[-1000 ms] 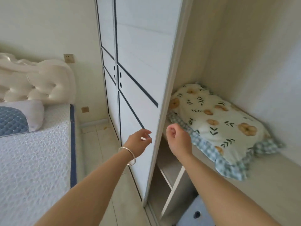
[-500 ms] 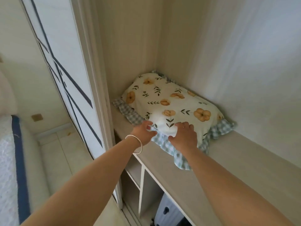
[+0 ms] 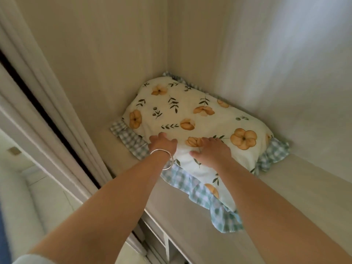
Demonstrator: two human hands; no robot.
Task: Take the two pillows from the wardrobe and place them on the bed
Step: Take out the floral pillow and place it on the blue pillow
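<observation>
A cream pillow [image 3: 190,111] with orange flowers, green leaves and a green gingham frill lies in the back left corner of the wardrobe shelf [image 3: 304,191]. Both my arms reach in to its near edge. My left hand [image 3: 162,144], a silver bangle on its wrist, curls its fingers into the fabric at the left of that edge. My right hand [image 3: 212,152] lies just beside it, thumb out, fingers pressed into the pillow top. The near frill [image 3: 219,212] hangs toward the shelf front. Whether a second pillow lies underneath, I cannot tell.
The wardrobe's sliding door [image 3: 38,115] and its frame stand close on the left. The side wall [image 3: 104,63] and back wall [image 3: 276,63] box in the pillow. Lower compartments [image 3: 165,244] open beneath the shelf. Pale floor [image 3: 38,197] shows at the lower left.
My view has swung from the door and bed into the wardrobe. Both hands went from the door edge onto the pillow's near edge, and its frill now lies closer to the shelf front.
</observation>
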